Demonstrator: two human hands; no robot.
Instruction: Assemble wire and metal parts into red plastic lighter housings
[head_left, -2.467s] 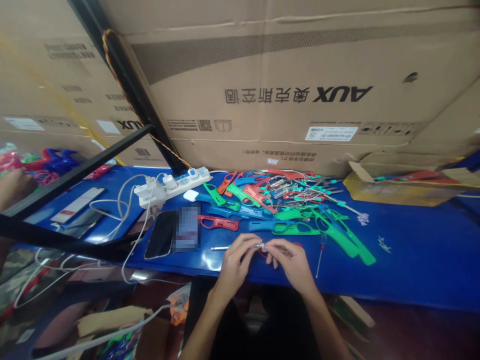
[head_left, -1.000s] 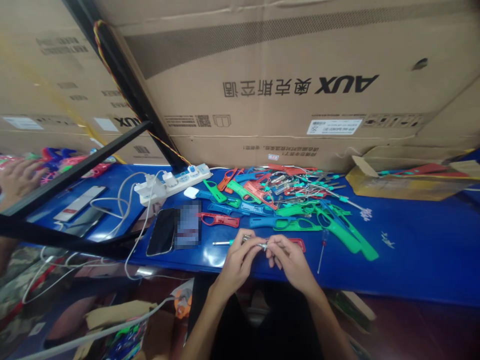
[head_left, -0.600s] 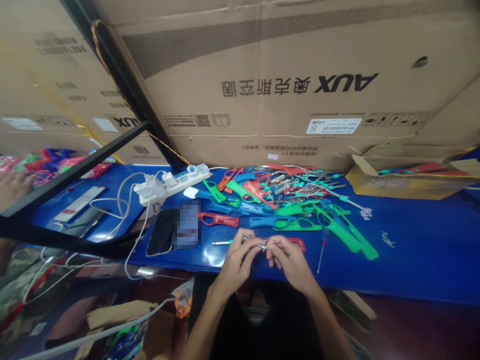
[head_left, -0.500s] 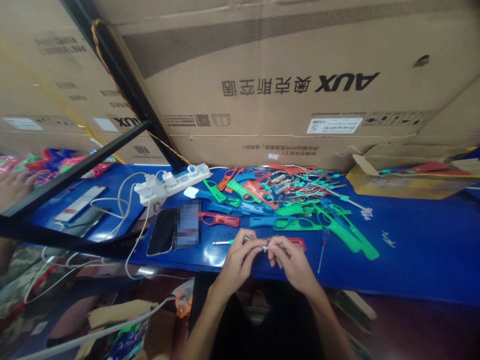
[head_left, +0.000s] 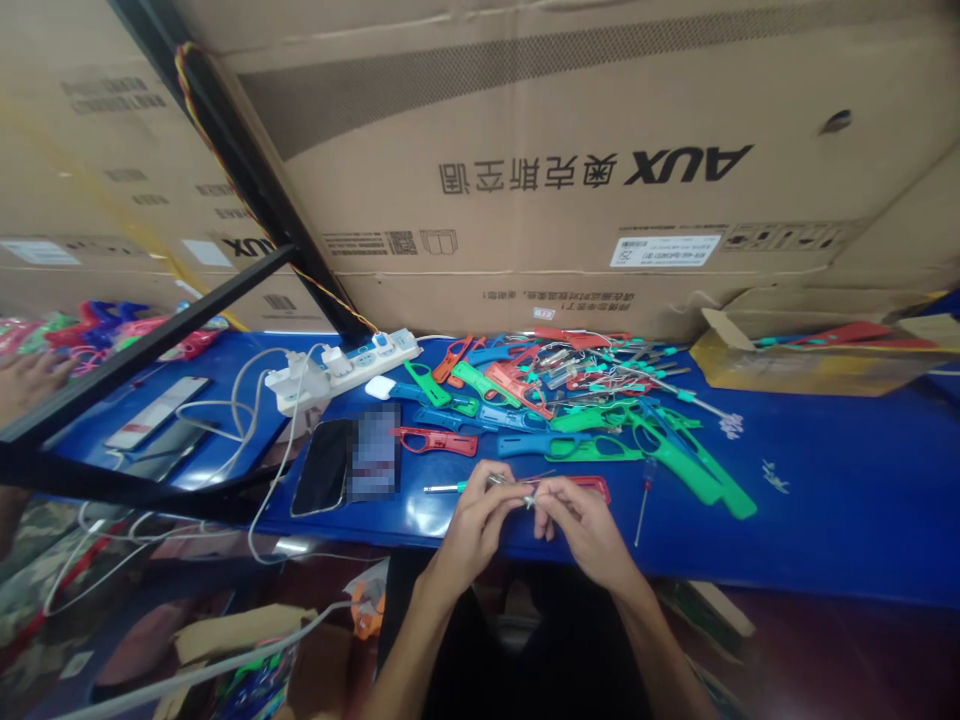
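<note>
My left hand (head_left: 478, 520) is closed, with thumb and fingers pinching a small silvery metal piece (head_left: 529, 498). From the other side, the fingertips of my right hand (head_left: 576, 515) close on the same piece, and the hands almost meet. The fingers cover most of it, so its exact kind cannot be told. Under and behind my hands lie a red plastic lighter shell (head_left: 598, 487) and a thin rod with a teal collar (head_left: 442, 488). To the right rests a small screwdriver (head_left: 645, 495) with a reddish handle.
Lighter shells (head_left: 525, 443) and wired rods (head_left: 600, 370) are heaped behind my hands. Two phones (head_left: 322, 465) lie left, near a power strip (head_left: 375, 358). An open carton (head_left: 802, 365) stands back right. A black frame (head_left: 150, 340) separates another person's hand (head_left: 30, 380).
My hands stay together at the small metal piece; the right fingers have shifted slightly around it. The view has moved a little.
</note>
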